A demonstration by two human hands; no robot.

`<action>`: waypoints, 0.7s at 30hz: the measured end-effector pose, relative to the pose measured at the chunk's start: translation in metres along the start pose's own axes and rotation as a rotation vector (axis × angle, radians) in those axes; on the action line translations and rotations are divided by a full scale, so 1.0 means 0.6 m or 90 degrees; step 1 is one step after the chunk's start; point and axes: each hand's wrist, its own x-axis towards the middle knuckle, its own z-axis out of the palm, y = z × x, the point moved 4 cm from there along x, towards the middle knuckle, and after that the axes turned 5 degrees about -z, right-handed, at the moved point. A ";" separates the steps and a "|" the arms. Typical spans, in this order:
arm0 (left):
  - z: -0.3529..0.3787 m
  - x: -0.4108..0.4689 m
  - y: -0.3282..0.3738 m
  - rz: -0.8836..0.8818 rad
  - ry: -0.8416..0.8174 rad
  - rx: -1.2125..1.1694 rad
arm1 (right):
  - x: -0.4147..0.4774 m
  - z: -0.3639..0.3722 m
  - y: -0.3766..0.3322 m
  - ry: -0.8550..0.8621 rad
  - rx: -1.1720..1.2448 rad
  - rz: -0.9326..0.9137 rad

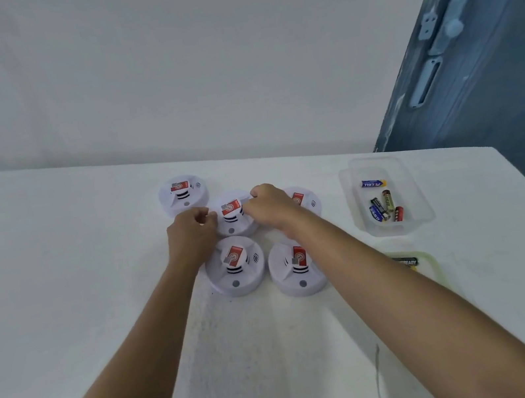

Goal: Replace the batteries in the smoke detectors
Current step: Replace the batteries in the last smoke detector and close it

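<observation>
Five round white plastic smoke detectors (pixel 235 267) sit close together on the white counter (pixel 57 268), each with a red sticker on top. The right hand (pixel 271 207) curls its grip around the right side of the middle smoke detector (pixel 233 219). The left hand (pixel 191 238) is at that one's left side, fingers curled; I cannot tell if its grip holds anything. Right of it, well apart, a clear plastic tray (pixel 397 172) holds small batteries (pixel 384 206).
</observation>
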 end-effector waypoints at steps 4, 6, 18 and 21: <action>-0.002 0.005 0.004 0.032 0.008 0.016 | 0.005 0.004 -0.006 -0.031 -0.014 0.017; -0.002 0.009 0.005 0.042 0.009 0.021 | 0.007 0.006 -0.008 -0.040 -0.024 0.012; -0.031 0.007 0.009 0.090 0.022 0.016 | -0.009 0.009 -0.031 0.005 0.034 -0.064; -0.058 0.021 0.003 0.050 0.100 -0.011 | -0.002 0.021 -0.053 0.053 0.146 -0.109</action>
